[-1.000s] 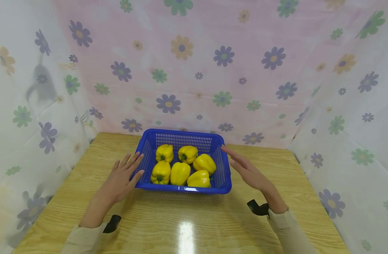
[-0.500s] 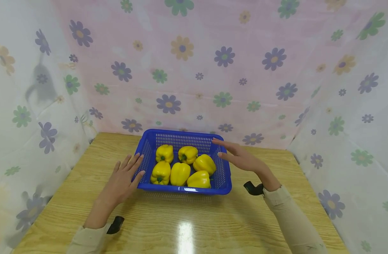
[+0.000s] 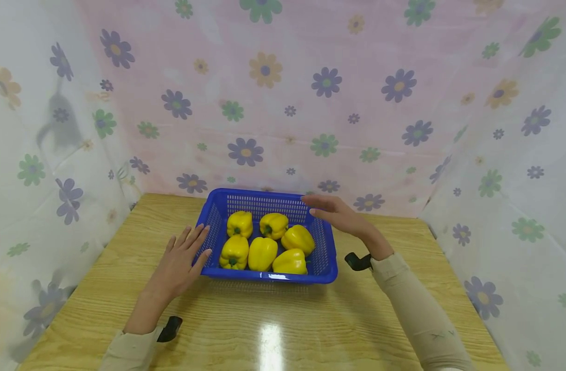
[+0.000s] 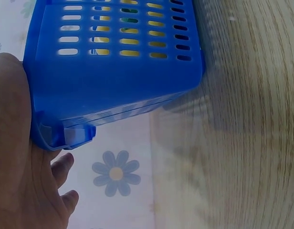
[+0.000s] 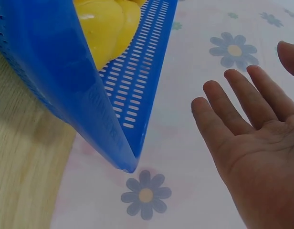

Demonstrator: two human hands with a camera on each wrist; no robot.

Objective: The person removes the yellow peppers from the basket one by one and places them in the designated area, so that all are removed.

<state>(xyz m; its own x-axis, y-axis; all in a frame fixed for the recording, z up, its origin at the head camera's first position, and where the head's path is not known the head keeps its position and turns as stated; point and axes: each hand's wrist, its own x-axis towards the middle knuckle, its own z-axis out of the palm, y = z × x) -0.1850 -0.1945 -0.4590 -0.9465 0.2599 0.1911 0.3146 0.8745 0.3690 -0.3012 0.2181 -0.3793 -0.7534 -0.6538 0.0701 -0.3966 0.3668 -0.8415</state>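
Observation:
A blue plastic basket (image 3: 278, 278) with slotted sides stands on the wooden table. Several yellow bell peppers (image 3: 262, 253) lie inside it. My left hand (image 3: 171, 268) rests on the basket's left rim, its fingers straight and apart. From the left wrist view, that hand (image 4: 23, 181) lies against the rim near a corner of the basket. Over the basket's right back part is my right hand (image 3: 340, 215), fingers extended and holding nothing. The right wrist view shows this hand (image 5: 261, 129) palm up to the camera, apart from the basket's wall, with a pepper (image 5: 106, 28) visible inside.
The wooden table (image 3: 218, 330) extends around the basket. A flower-patterned pink curtain (image 3: 287, 103) hangs close behind it, with white patterned sheets at the left (image 3: 32, 206) and right (image 3: 510, 206). Both wrists carry a black mount, the left mount (image 3: 170, 329) and the right mount (image 3: 358, 262).
My right hand has moved left and slightly away from me, from beside the basket's right rim to over its back right part. The left hand has barely shifted. Basket and peppers stay in place.

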